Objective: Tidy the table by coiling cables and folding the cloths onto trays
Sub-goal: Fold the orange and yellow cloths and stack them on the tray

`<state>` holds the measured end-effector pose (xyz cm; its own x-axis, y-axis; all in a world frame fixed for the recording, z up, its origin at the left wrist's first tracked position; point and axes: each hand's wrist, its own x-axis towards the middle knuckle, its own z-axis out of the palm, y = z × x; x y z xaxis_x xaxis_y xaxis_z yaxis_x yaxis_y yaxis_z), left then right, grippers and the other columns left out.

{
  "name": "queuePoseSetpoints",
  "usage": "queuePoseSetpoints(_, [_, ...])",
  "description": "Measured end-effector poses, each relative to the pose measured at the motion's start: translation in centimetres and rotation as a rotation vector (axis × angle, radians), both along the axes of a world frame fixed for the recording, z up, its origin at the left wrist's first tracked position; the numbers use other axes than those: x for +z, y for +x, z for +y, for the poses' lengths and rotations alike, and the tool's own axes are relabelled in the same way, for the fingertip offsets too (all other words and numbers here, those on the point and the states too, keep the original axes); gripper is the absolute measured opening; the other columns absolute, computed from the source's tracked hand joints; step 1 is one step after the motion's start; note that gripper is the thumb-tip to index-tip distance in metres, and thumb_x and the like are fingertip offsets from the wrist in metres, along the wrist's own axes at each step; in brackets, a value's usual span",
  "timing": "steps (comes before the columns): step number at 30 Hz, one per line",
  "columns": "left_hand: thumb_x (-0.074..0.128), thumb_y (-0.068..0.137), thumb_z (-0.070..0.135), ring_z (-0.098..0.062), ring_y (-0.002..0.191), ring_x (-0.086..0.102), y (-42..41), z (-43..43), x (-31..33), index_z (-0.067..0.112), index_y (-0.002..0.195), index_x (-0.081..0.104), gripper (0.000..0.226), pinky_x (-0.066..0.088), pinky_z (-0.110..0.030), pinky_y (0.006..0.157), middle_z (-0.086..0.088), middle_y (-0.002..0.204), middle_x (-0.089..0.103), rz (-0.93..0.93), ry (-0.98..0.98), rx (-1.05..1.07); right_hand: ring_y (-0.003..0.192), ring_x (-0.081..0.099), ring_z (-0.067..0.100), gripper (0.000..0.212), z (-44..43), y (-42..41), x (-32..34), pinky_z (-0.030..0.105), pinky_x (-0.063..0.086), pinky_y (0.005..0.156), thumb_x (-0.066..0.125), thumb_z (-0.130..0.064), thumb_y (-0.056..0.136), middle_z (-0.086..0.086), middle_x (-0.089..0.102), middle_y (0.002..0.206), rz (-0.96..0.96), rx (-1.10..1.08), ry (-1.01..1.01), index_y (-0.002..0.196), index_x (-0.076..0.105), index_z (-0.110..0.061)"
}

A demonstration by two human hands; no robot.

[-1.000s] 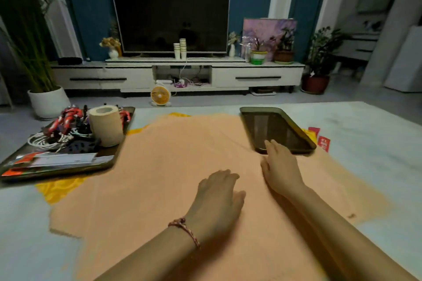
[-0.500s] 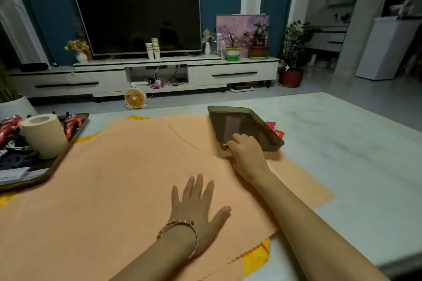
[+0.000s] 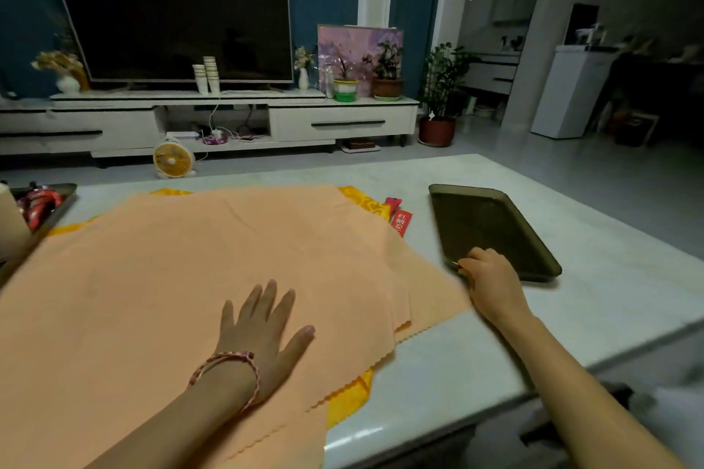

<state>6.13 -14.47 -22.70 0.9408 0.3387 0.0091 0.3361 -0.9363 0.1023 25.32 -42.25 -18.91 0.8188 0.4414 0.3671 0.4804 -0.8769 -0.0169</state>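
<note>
The tray [image 3: 491, 228] is now off the orange cloth [image 3: 190, 259], at centre right, the right hand [image 3: 491, 284] gripping its corner, the flat left hand [image 3: 259, 331] probably pinning the cloth against dragging.

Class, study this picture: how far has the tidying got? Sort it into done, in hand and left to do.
Done: red cables already lie in the left tray. In hand: the left hand presses flat on the orange cloth while the right hand grips the empty dark tray beside it. Left: the orange cloth and the yellow cloth under it both lie spread out, on no tray.
</note>
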Motion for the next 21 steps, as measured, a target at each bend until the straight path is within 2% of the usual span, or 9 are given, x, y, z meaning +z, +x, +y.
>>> queuePoseSetpoints(3, [0.015, 0.093, 0.062, -0.016, 0.145, -0.013, -0.4, -0.6, 0.9, 0.032, 0.149, -0.005, 0.066, -0.007, -0.043, 0.116, 0.003, 0.157, -0.016, 0.042, 0.008, -0.029, 0.115, 0.044, 0.022, 0.034, 0.0, -0.7, 0.5, 0.03, 0.034, 0.093, 0.041, -0.016, 0.098, 0.006, 0.051, 0.127, 0.028, -0.097, -0.04, 0.129, 0.053, -0.016])
queuePoseSetpoints(5, [0.019, 0.094, 0.06, -0.016, 0.145, -0.012, -1.2, -0.8, 1.8, 0.031, 0.149, -0.003, 0.067, -0.006, -0.042, 0.116, 0.002, 0.157, -0.015, 0.087, -0.004, -0.088, 0.122, 0.04, 0.024, 0.043, 1.6, -1.9, 1.3, 0.033, 0.032, 0.1, 0.047, -0.011, 0.094, 0.009, 0.045, 0.134, 0.013, -0.13, 0.141, 0.137, 0.043, -0.014])
queuePoseSetpoints(7, [0.024, 0.092, 0.063, -0.015, 0.145, -0.011, -3.3, -0.7, 2.7, 0.032, 0.149, -0.001, 0.07, -0.006, -0.041, 0.115, 0.003, 0.157, -0.014, 0.12, -0.042, -0.146, 0.109, 0.052, 0.022, 0.03, 4.4, -4.4, 2.4, 0.034, 0.041, 0.095, 0.051, -0.015, 0.094, 0.009, 0.055, 0.122, 0.21, -0.023, 0.461, 0.124, 0.054, -0.012])
queuePoseSetpoints(9, [0.027, 0.088, 0.068, -0.013, 0.144, -0.014, -5.2, -0.8, 3.1, 0.034, 0.149, -0.002, 0.076, -0.008, -0.041, 0.115, 0.004, 0.157, -0.016, 0.15, -0.081, -0.197, 0.089, 0.06, 0.02, 0.02, 7.0, -6.9, 2.9, 0.038, 0.051, 0.086, 0.05, -0.027, 0.095, 0.008, 0.064, 0.101, 0.511, 0.095, 0.602, 0.101, 0.061, -0.012])
queuePoseSetpoints(11, [0.028, 0.083, 0.073, -0.011, 0.143, -0.018, -7.2, -1.0, 3.3, 0.036, 0.148, -0.005, 0.082, -0.012, -0.041, 0.114, 0.006, 0.155, -0.02, 0.19, -0.079, -0.221, 0.087, 0.061, 0.022, 0.031, 9.4, -8.6, 2.9, 0.037, 0.051, 0.082, 0.05, -0.04, 0.093, 0.007, 0.065, 0.097, 0.614, 0.127, 0.507, 0.096, 0.061, -0.011])
queuePoseSetpoints(14, [0.03, 0.082, 0.074, -0.012, 0.142, -0.022, -8.6, -1.5, 3.1, 0.036, 0.148, -0.007, 0.085, -0.014, -0.042, 0.113, 0.006, 0.154, -0.024, 0.206, -0.049, -0.226, 0.107, 0.054, 0.026, 0.054, 11.3, -9.2, 2.5, 0.034, 0.044, 0.085, 0.055, -0.052, 0.086, 0.009, 0.054, 0.12, 0.641, -0.007, 0.32, 0.119, 0.049, -0.009])
queuePoseSetpoints(17, [0.031, 0.088, 0.066, -0.011, 0.143, -0.018, -9.1, -1.7, 3.2, 0.034, 0.149, -0.002, 0.076, -0.011, -0.041, 0.114, 0.005, 0.156, -0.018, 0.18, -0.056, -0.203, 0.116, 0.048, 0.031, 0.067, 11.7, -9.7, 2.0, 0.036, 0.043, 0.09, 0.062, -0.053, 0.08, 0.014, 0.042, 0.129, 0.659, -0.146, 0.193, 0.125, 0.041, -0.008])
queuePoseSetpoints(19, [0.03, 0.093, 0.058, -0.012, 0.145, -0.012, -8.8, -1.9, 3.4, 0.033, 0.149, 0.007, 0.065, -0.006, -0.041, 0.116, 0.005, 0.158, -0.011, 0.156, -0.054, -0.193, 0.114, 0.048, 0.029, 0.059, 11.4, -9.8, 1.8, 0.035, 0.043, 0.087, 0.064, -0.051, 0.08, 0.012, 0.047, 0.124, 0.609, -0.177, 0.149, 0.118, 0.047, -0.011])
queuePoseSetpoints(21, [0.027, 0.097, 0.052, -0.015, 0.146, -0.004, -8.7, -2.1, 3.8, 0.031, 0.149, 0.014, 0.057, 0.001, -0.042, 0.116, 0.003, 0.159, -0.002, 0.159, 0.011, -0.223, 0.1, 0.053, 0.024, 0.034, 11.3, -9.7, 1.9, 0.027, 0.043, 0.073, 0.063, -0.042, 0.083, 0.009, 0.054, 0.104, 0.614, -0.124, 0.195, 0.097, 0.053, -0.013])
